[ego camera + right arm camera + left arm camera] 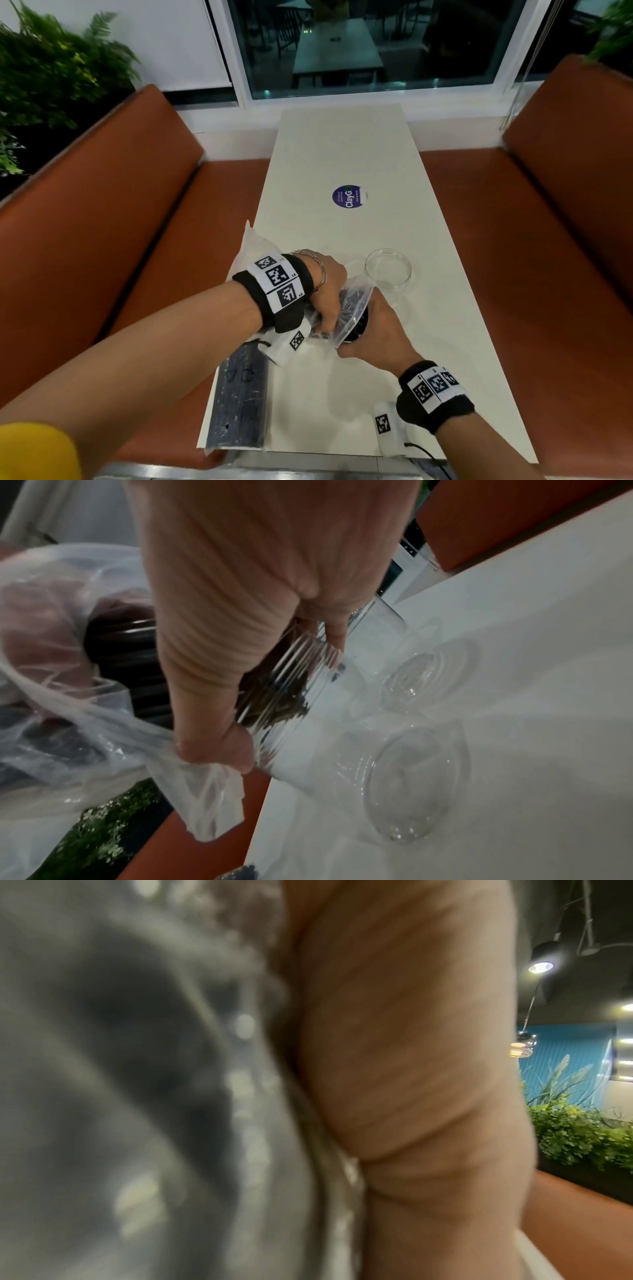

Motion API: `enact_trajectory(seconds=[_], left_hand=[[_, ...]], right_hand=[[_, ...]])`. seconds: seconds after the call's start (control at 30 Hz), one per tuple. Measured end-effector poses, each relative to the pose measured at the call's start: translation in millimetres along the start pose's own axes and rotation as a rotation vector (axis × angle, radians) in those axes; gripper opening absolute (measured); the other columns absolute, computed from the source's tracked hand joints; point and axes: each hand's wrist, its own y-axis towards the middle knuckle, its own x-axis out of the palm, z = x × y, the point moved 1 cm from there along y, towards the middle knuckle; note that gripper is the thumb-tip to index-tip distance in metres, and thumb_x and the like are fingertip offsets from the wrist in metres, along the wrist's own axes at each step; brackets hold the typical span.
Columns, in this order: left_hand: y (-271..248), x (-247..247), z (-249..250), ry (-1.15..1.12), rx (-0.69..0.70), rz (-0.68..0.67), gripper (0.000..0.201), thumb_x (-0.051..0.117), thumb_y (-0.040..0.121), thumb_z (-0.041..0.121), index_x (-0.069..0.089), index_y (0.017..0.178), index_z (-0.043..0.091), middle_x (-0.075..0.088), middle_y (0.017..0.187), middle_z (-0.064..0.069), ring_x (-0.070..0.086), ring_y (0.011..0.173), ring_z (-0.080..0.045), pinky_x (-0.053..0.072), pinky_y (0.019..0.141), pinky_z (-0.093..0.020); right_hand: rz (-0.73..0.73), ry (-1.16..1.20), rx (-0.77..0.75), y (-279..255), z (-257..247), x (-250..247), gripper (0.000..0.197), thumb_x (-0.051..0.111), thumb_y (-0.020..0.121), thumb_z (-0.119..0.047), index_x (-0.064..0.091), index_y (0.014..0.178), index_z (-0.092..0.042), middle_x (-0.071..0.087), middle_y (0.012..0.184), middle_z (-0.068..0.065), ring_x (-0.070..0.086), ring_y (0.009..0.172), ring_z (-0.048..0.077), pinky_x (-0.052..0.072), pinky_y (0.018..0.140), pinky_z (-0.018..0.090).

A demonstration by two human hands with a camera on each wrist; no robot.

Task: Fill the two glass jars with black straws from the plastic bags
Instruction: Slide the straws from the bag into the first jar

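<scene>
My left hand (329,294) grips a clear plastic bag (354,303) full of black straws (126,664), its mouth turned toward a tilted glass jar (301,702). The straw ends poke into that jar's opening. My right hand (373,335) curls round the jar, and its thumb pinches the bag's edge against the glass. In the left wrist view the bag (137,1069) is a blur beside my left hand (411,1056). A second jar (388,270) stands upright with nothing in it just beyond both hands. Another bag of straws (243,401) lies along the table's near left edge.
The long white table (342,147) runs away from me, with a round purple sticker (347,196) at its middle. Orange benches (102,240) flank both sides. Two glass lids (411,785) lie flat near the jars. A crumpled clear bag (255,246) sits behind my left wrist.
</scene>
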Motion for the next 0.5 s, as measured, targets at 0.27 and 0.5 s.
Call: enact_trajectory(seconds=[0.27,0.5], left_hand=[[-1,-12,10,0.139,0.027,0.006,0.029,0.093,0.063,0.035,0.069,0.07,0.02,0.063,0.062,0.004,0.056,0.053,-0.013,0.05,0.057,-0.022],[2,-20,23,0.138,0.058,-0.051,0.032,0.096,0.065,0.037,0.067,0.062,0.023,0.06,0.051,0.01,0.056,0.052,-0.011,0.044,0.05,-0.019]], right_hand=[[0.037,-0.055,-0.014,4,11,17,0.093,0.094,0.041,-0.042,0.056,0.125,-0.034,0.062,0.12,-0.006,0.063,0.112,0.018,0.059,0.089,0.039],[0.08,-0.093,-0.059,1,10,16,0.073,0.089,0.044,-0.042,0.06,0.111,-0.04,0.061,0.111,-0.015,0.061,0.106,0.013,0.059,0.084,0.031]])
